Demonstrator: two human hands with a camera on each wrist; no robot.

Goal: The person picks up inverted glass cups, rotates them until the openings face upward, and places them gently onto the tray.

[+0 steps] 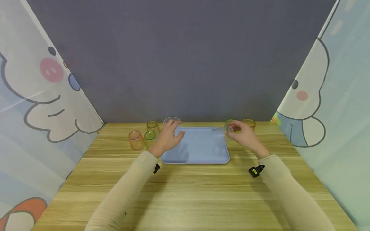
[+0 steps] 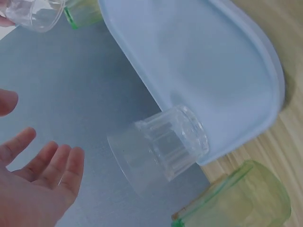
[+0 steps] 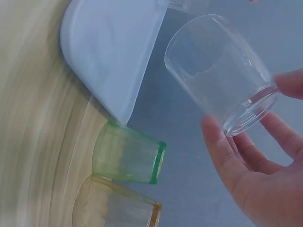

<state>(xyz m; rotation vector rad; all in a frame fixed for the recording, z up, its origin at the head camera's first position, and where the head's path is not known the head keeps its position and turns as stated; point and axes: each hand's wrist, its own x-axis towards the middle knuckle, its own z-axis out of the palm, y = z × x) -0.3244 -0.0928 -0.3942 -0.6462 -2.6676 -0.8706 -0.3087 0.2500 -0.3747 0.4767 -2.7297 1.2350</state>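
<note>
My right hand pinches a clear cup around its base. This cup is tilted, its wide mouth pointing over the right part of the light blue tray. My left hand hovers by the tray's left end, fingers loosely spread and holding nothing. In the left wrist view, a second clear cup stands at the tray's corner, apart from the left fingertips. The left hand partly hides that cup in the head view.
Left of the tray stand a pink cup, a green cup and an amber cup. Behind the right hand are another green cup and another amber cup. A grey panel closes the wooden table's back.
</note>
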